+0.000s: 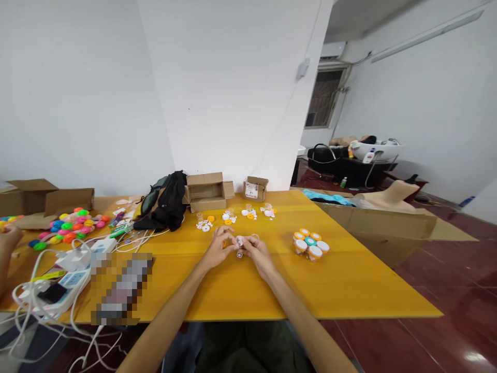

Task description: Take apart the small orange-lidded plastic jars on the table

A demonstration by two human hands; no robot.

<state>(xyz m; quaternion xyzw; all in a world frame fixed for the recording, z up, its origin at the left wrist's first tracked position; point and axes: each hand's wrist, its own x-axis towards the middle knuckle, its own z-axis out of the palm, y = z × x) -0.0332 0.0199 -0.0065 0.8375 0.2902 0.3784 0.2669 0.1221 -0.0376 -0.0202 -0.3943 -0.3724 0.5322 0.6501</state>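
Note:
Over the middle of the yellow tabletop, my left hand (218, 249) and my right hand (259, 256) meet, thumbs and fingertips pinched on a small white plastic part (239, 241). Just below the fingertips is a white spoked disc (239, 254); whether it is held or lies on the table I cannot tell. Something orange (224, 243) shows beside my left fingers, partly hidden. A clear rim (255, 236) peeks out behind my right hand. To the right stands a cluster of clear jars (313, 253) with white, orange and teal lids.
Beyond my hands lie piles of white and orange discs (205, 226) with clear cups. Cardboard boxes (206, 192) and a black bag (166, 202) stand at the back. Left are a blurred phone-like device (126, 287), a power strip (73, 282), colourful balls (79, 225) and another person's hand (10, 241).

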